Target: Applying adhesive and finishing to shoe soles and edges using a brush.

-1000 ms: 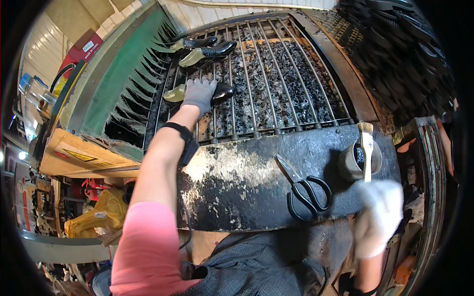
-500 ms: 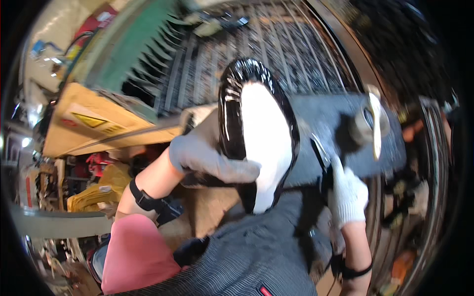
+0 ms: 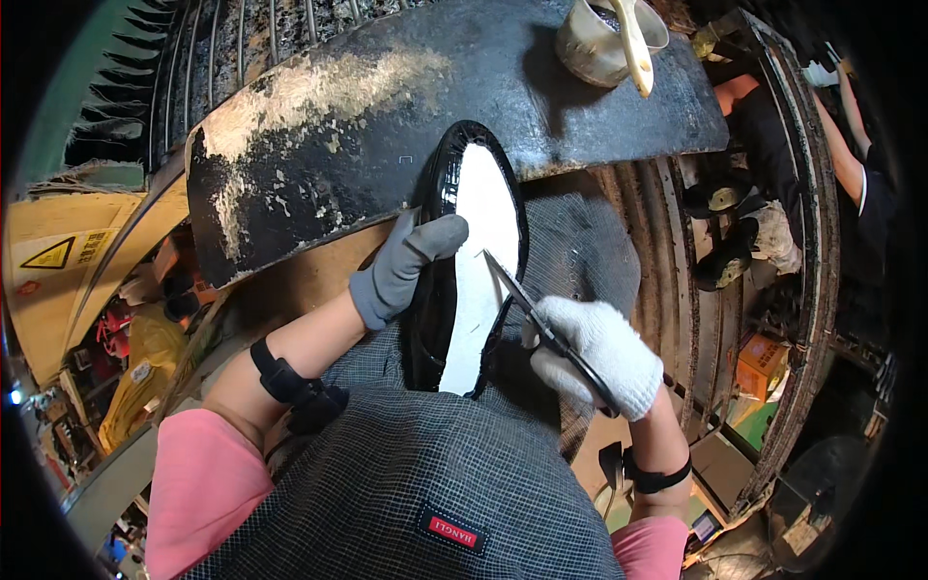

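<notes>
A glossy black shoe (image 3: 448, 193) lies over my lap, its white underside (image 3: 485, 208) facing up and its toe pointing away from me. My left hand (image 3: 411, 261), in a grey glove, is closed on the shoe's left side, thumb resting on the white underside. In my white-gloved right hand (image 3: 594, 353) is a slim tool (image 3: 553, 333) with a long dark handle and a pointed metal tip. That tip touches or hovers just over the middle of the white underside; I cannot tell which. A small dark mark shows lower down on the white surface.
Beyond the shoe is a worn dark board (image 3: 367, 145). A metal pot (image 3: 590, 48) with a brush (image 3: 634, 43) across its rim stands on it. Metal bars (image 3: 256, 43) run behind. Dark shoes (image 3: 725, 261) sit on a rack at right, with another person's arm (image 3: 839, 145) past it.
The shoe has come down from above the board onto my lap. My right hand has brought the tool from the board's edge to the white underside. My view has tilted downward.
</notes>
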Demonstrator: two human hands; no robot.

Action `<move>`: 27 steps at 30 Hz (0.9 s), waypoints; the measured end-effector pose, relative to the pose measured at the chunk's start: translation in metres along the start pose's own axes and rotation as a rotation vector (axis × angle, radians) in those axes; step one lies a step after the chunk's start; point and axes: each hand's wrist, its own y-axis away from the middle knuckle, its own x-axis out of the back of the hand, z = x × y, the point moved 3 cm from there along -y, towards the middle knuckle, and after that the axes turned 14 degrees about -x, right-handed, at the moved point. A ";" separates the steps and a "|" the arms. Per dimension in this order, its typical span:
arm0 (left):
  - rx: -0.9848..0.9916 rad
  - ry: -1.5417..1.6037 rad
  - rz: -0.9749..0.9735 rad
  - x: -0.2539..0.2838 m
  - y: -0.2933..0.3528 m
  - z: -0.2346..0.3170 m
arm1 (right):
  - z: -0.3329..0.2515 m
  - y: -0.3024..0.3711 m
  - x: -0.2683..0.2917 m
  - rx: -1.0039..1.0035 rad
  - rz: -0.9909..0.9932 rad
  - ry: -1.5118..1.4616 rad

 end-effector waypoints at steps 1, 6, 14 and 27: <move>-0.046 0.014 -0.015 0.004 0.002 -0.006 | 0.000 -0.005 0.002 -0.032 -0.015 0.032; -0.021 0.058 -0.109 0.014 0.004 -0.019 | 0.020 -0.034 -0.039 0.035 0.530 -0.190; -0.085 -0.312 0.125 0.068 0.005 -0.041 | 0.028 0.023 -0.046 -0.195 -0.151 -0.122; -0.243 -0.158 0.189 0.042 -0.004 -0.029 | 0.057 -0.004 -0.039 -0.281 0.230 -0.540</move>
